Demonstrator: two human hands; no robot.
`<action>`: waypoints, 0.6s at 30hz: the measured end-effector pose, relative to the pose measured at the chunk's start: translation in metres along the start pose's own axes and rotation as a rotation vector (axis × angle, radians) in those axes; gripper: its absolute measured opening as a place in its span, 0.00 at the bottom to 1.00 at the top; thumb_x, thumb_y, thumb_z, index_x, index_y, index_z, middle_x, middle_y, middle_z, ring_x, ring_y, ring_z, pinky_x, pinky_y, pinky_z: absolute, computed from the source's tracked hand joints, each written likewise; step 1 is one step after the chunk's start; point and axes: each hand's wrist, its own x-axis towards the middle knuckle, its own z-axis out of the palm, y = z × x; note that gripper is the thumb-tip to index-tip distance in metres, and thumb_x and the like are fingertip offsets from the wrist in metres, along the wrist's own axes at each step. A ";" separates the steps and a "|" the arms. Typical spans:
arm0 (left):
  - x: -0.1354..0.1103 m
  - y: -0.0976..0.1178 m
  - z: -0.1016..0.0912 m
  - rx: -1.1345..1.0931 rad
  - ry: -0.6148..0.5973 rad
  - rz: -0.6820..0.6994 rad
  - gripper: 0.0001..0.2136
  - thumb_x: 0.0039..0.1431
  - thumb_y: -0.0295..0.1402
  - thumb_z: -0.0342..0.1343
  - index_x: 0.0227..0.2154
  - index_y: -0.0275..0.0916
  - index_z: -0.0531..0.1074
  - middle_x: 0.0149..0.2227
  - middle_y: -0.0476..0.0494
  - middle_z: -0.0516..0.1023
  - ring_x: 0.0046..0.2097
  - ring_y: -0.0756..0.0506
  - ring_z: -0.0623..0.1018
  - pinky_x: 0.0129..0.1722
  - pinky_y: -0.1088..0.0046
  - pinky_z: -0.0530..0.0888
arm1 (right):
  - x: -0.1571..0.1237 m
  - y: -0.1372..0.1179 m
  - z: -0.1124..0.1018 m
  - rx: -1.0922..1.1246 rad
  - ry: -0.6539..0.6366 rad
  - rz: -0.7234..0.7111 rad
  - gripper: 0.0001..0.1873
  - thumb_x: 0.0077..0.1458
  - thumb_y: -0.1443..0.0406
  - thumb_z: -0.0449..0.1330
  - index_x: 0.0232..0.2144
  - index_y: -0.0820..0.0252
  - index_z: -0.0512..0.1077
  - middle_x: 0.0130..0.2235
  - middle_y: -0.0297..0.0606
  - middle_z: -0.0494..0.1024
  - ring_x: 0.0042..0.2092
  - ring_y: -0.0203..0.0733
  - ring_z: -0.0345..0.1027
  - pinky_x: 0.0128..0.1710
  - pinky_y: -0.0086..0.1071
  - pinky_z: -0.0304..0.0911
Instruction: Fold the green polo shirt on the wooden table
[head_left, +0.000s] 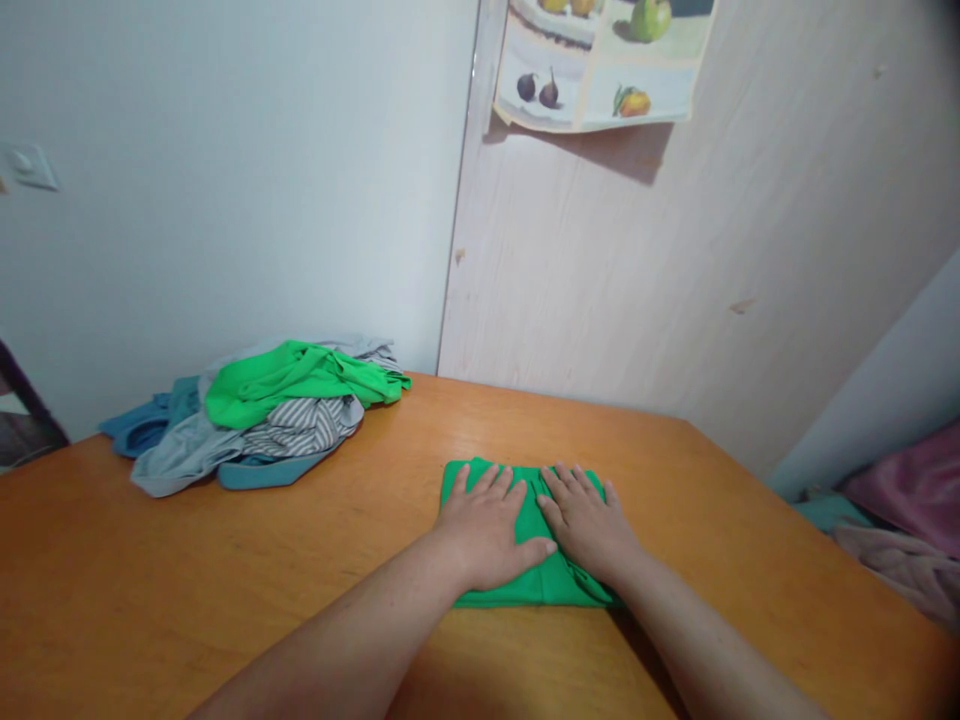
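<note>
Green folded cloth [531, 522] is lying on the orange-brown table [262, 560] directly beneath my left hand [486, 535] and right hand [590, 522], its near edge running crosswise before me, while both are resting flat on top, fingers slightly spread, neither nearer nor pinching.

Above, we see a fruit-painted poster [585, 90] against a pale wood-grain panel [585, 270], its lower edge curling. At far left, we find a light switch [28, 164] on the white wall [225, 180]; at far right, pink cloth [911, 485] lies beside teal fabric [834, 514].
</note>
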 end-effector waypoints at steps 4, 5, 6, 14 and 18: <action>0.000 0.000 0.000 -0.014 0.003 0.008 0.42 0.58 0.65 0.37 0.67 0.40 0.55 0.69 0.35 0.49 0.70 0.32 0.47 0.64 0.38 0.39 | -0.001 -0.001 -0.001 0.005 -0.014 0.005 0.32 0.66 0.50 0.38 0.68 0.52 0.51 0.70 0.38 0.49 0.69 0.55 0.39 0.64 0.61 0.34; 0.000 0.000 0.001 -0.015 0.005 0.011 0.42 0.58 0.65 0.37 0.66 0.40 0.55 0.69 0.35 0.49 0.69 0.32 0.47 0.64 0.38 0.39 | 0.000 -0.002 -0.002 0.008 -0.020 0.004 0.32 0.66 0.50 0.38 0.68 0.52 0.51 0.70 0.38 0.49 0.69 0.55 0.39 0.64 0.61 0.34; 0.000 -0.001 0.002 -0.015 0.009 0.013 0.42 0.58 0.65 0.37 0.66 0.40 0.55 0.69 0.35 0.50 0.70 0.32 0.47 0.64 0.38 0.39 | 0.000 -0.002 -0.002 0.012 -0.026 0.004 0.32 0.66 0.50 0.38 0.68 0.52 0.51 0.70 0.37 0.49 0.69 0.55 0.39 0.64 0.61 0.35; -0.001 -0.002 0.004 0.007 0.017 0.019 0.41 0.58 0.65 0.37 0.66 0.41 0.55 0.69 0.36 0.51 0.70 0.33 0.47 0.64 0.39 0.40 | 0.000 -0.003 -0.004 0.070 -0.038 -0.001 0.33 0.65 0.49 0.39 0.67 0.53 0.52 0.70 0.38 0.49 0.69 0.55 0.39 0.64 0.62 0.35; -0.003 0.002 0.001 0.025 0.030 0.021 0.39 0.59 0.63 0.39 0.65 0.41 0.57 0.68 0.35 0.53 0.69 0.31 0.49 0.64 0.39 0.42 | 0.002 0.006 -0.001 0.193 -0.038 -0.010 0.33 0.64 0.48 0.40 0.66 0.52 0.55 0.69 0.37 0.50 0.69 0.56 0.39 0.64 0.62 0.33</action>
